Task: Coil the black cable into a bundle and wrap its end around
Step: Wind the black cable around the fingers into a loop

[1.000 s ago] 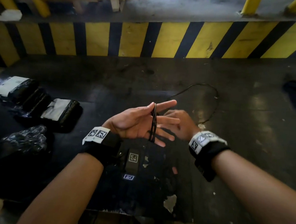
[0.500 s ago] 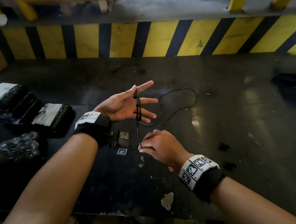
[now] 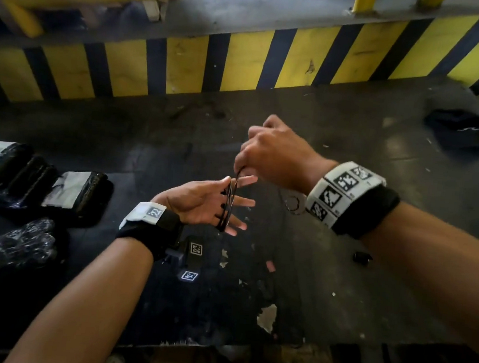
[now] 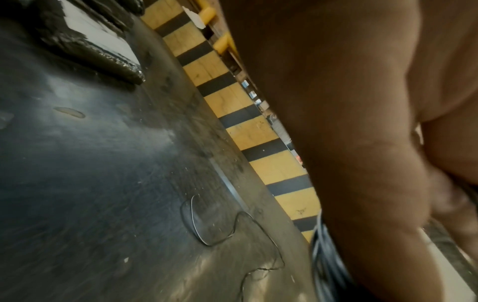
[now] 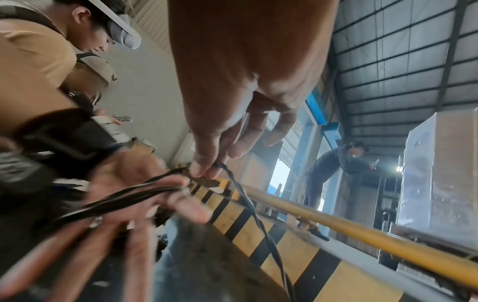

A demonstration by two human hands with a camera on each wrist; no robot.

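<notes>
Black cable point(image 3: 228, 202) is looped across the flat, spread fingers of the left hand point(image 3: 201, 204), coils standing upright. Just beyond, the right hand point(image 3: 272, 158) pinches the strand above them; loose tail trails on the bench point(image 3: 343, 250) farther out. No containers hold anything.

Right hand point(image 3: 273, 155) now above coil point(image 3: 228, 202)
</notes>
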